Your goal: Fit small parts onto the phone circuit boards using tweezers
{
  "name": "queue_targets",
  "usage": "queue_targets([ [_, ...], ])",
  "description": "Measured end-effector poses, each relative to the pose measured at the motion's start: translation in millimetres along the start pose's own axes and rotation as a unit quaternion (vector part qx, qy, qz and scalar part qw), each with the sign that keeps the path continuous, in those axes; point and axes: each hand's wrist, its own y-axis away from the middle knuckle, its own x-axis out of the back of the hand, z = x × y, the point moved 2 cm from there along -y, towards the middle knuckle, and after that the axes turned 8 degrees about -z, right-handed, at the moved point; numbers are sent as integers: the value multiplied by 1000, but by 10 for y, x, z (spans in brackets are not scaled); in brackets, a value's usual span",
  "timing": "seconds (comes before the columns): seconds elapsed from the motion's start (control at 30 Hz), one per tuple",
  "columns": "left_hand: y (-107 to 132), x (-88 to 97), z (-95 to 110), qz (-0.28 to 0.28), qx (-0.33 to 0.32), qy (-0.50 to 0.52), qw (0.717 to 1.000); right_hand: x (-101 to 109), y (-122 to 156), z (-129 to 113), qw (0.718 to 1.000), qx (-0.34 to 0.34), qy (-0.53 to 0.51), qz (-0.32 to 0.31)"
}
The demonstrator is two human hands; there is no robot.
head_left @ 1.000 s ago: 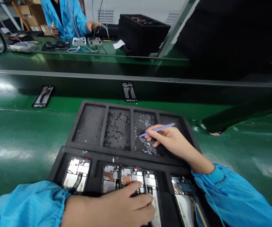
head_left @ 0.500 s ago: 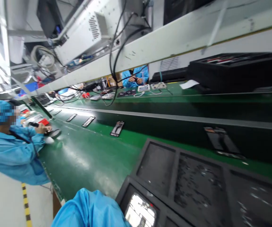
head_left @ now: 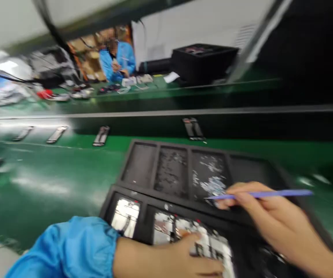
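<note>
The picture is smeared by head motion. My right hand pinches thin blue tweezers, whose tip hovers over the small silvery parts in a compartment of the black foam parts tray. My left hand lies on the opened phone frames in the nearer black tray, thumb and fingers closed around one frame. A blue sleeve covers my left forearm.
The green conveyor belt carries several phone frames in a row beyond the trays. Across the line a person in a blue coat works at a bench. A black stacked box stands at the back.
The view swung left toward co-workers down the line and has come back to the trays. Both hands are in sight again, in much the same places as a second ago.
</note>
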Motion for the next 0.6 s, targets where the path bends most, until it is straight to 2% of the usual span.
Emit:
queue_targets([
  [0.03,-21,-21,8,43,-37,47,997,-17,124,16,1000,-12,-3,-17],
  [0.1,-30,-49,-11,84,-73,133,985,-121,254,27,997,-24,-23,-72],
  [0.17,-21,-44,-32,94,-79,182,976,-249,281,28,992,-31,-30,-122],
  [0.27,-17,-19,-33,105,-65,209,970,-385,256,12,988,-17,-21,-153],
  [0.47,-57,-62,-32,112,-34,175,978,-446,248,-54,987,22,-8,-162],
  [0.53,-64,-75,-27,115,-39,173,977,-393,246,-54,989,40,12,-142],
  [0.6,-72,-100,5,126,-34,170,977,-280,211,-16,995,51,27,-85],
])
